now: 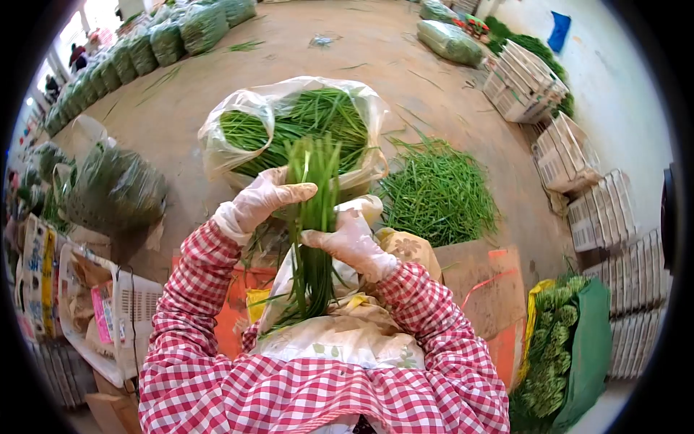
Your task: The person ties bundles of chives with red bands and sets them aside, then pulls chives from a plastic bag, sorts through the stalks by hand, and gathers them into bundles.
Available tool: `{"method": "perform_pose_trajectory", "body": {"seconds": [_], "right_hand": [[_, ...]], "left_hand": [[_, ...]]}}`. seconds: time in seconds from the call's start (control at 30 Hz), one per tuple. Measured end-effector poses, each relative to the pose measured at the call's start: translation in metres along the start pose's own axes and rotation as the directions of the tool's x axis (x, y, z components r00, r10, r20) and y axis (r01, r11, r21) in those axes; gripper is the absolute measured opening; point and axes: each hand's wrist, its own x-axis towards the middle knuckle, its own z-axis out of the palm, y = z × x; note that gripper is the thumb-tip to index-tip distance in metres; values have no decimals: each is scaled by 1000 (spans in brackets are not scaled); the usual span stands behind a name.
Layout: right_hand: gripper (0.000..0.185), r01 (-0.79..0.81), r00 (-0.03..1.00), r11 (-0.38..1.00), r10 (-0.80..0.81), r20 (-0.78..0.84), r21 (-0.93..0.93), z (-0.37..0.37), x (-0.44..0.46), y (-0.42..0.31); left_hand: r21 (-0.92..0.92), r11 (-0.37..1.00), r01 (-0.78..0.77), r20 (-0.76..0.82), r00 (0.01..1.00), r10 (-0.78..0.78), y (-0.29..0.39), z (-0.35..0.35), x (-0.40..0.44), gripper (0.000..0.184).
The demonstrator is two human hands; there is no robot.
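Note:
A bunch of long green stalks (pixel 316 195) stands upright in front of my chest, its lower ends hanging over my apron. My left hand (pixel 269 200), in a pale thin glove, is closed round the bunch's upper left side, thumb across the front. Lower down on the right, my gloved right hand (pixel 352 244) grips the same bunch, thumb over the stalks. Just beyond the hands, an open clear plastic bag (pixel 372 108) holds more green stalks (pixel 318 116). A loose pile of green cuttings (pixel 441 192) lies on the floor to its right.
Filled bags (pixel 166 43) line the back left, with a tied bag (pixel 112 184) nearer. White crates (pixel 524 83) stand along the right wall. Bundled stalks (pixel 553 347) in a green wrap lie front right. A crate (pixel 137 311) stands front left. Distant people appear at the upper left.

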Motion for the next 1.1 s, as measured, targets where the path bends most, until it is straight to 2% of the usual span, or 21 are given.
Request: {"method": "perform_pose_trajectory", "body": {"seconds": [0.13, 0.3, 0.33, 0.4, 0.43, 0.47, 0.5, 0.53, 0.6, 0.63, 0.67, 0.7, 0.73, 0.77, 0.8, 0.83, 0.93, 0.97, 1.0, 1.03, 1.1], "right_hand": [[52, -56, 915, 895, -131, 381, 443, 2, 13, 32], [44, -49, 892, 856, -195, 409, 515, 14, 8, 27], [44, -48, 889, 851, -202, 410, 522, 15, 10, 26], [37, -113, 850, 863, -173, 498, 492, 13, 15, 22], [30, 99, 882, 944, -230, 412, 314, 14, 16, 18], [30, 100, 881, 942, -233, 412, 319, 9, 17, 13], [28, 297, 921, 937, -230, 315, -183, -1, 18, 8], [27, 353, 935, 673, -276, 221, -650, -15, 19, 3], [33, 508, 810, 550, -566, 151, -663, -69, 47, 44], [34, 207, 912, 398, -410, 29, -894, -93, 51, 38], [34, -108, 948, 157, -283, -149, -982, -111, 52, 32], [35, -171, 945, 100, -266, -192, -980, -125, 46, 23], [35, -245, 935, 43, -252, -248, -968, -137, 40, 17], [39, 184, 748, 377, -653, -120, -908, -140, 35, 20], [42, 254, 731, 522, -655, -191, -815, -124, 31, 3], [45, 332, 711, 639, -653, -261, -694, -110, 28, -13], [39, 548, 239, 379, -925, -295, -745, -65, 42, -30], [39, 528, 166, 310, -951, -262, -791, -56, 42, -34], [58, 459, 322, 334, -926, -196, -823, -50, 22, -43], [72, 476, 438, 427, -873, -214, -769, -47, 16, -46], [73, 229, 454, 404, -849, -270, -886, -52, -7, -44]], "left_hand": [[-600, 796, 84, 221, 973, 64, -7, 8, 16, 65], [-623, 780, -62, 191, 955, 228, 2, 28, 9, 71], [-673, 735, -82, 153, 957, 247, -1, 23, 5, 57], [-565, 811, -153, 77, 969, 236, 9, 2, 1, 43], [-428, 853, -298, -98, 954, 284, 28, -5, -3, 37], [-260, 872, -415, -259, 900, 351, 50, -14, -6, 32], [-186, 865, -466, -473, 814, 337, 67, -33, -6, 29], [-64, 875, -480, -392, 819, 420, 95, -49, -14, 22], [522, 680, -515, -449, 512, 732, 126, -94, -11, 21], [522, 681, -513, -450, 513, 731, 131, -123, -3, 21], [698, 548, -462, -425, 348, 835, 134, -152, 5, 25], [840, 395, -371, -351, 182, 919, 139, -154, 11, 34], [837, 390, -384, -343, 186, 921, 135, -153, 15, 34], [875, 257, -410, -201, 175, 964, 123, -145, 22, 35], [877, 123, -464, -51, 163, 985, 112, -125, 36, 36], [580, 221, -784, -133, 176, 975, 101, -111, 49, 33], [493, 249, -834, -72, 246, 967, 77, -36, 82, 28], [413, 286, -865, -67, 284, 956, 79, -10, 87, 27], [331, 324, -886, -62, 322, 945, 81, 16, 91, 26], [553, 306, -775, -90, 309, 947, 84, 62, 81, 26], [735, 264, -625, -93, 293, 952, 96, 125, 68, 27]]}}
